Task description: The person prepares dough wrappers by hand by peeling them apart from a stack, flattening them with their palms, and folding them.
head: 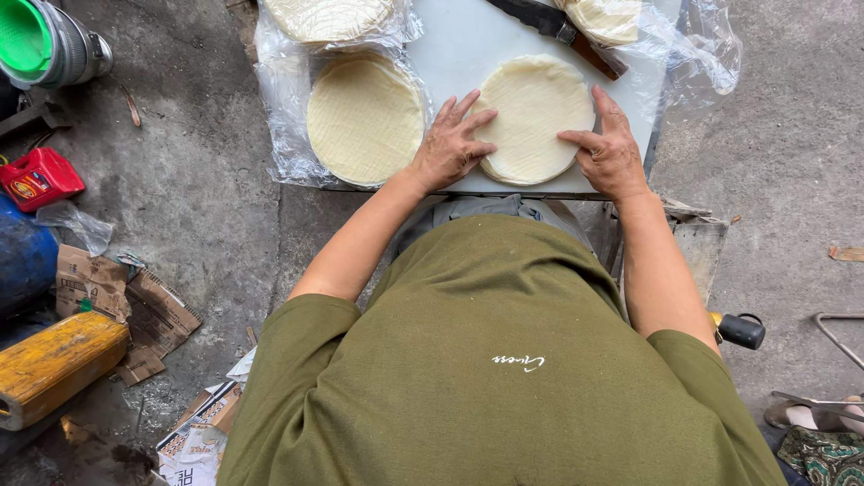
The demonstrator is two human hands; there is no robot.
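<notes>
Hands lay flat and open on a stack of pale round sheets [533,117] near the front edge of the white board [454,45]: left hand [447,147] on its left rim, right hand [609,148] on its right, probably to square it. A knife [558,31] lay behind, and a bagged stack [364,119] at the left edge.

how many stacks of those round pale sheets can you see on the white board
4. One stack lies under both hands; a second stack sits on plastic to its left; a third stack is cut off at top left; a fourth stack is at top right. More may lie out of frame.
</notes>
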